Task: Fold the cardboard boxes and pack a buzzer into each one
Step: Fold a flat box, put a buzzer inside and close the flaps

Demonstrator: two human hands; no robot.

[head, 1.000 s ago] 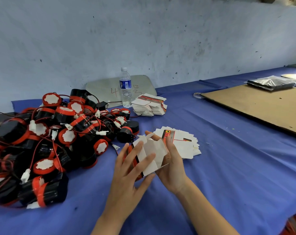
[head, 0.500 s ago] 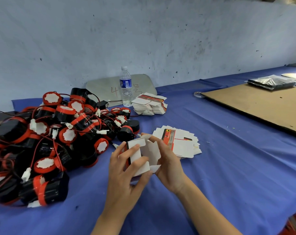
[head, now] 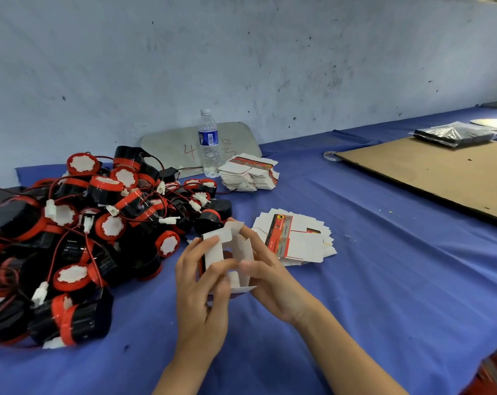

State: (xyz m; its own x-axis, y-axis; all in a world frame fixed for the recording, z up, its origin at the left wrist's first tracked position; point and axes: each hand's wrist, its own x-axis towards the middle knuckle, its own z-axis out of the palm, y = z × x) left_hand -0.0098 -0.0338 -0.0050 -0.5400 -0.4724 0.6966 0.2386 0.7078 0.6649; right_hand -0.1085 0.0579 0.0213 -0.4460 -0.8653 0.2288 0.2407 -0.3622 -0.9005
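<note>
One box (head: 216,251) between left hand (head: 200,305), right hand (head: 274,283); long axis apparently upright

Table (head: 384,295), covered in blue cloth. On it, at the person's left: heap of black-and-red buzzers (head: 85,238) with wires. Centre: near stack of flat box blanks (head: 301,240), far stack (head: 250,175) beside a water bottle (head: 209,143); right: brown cardboard sheet (head: 426,178).
</note>
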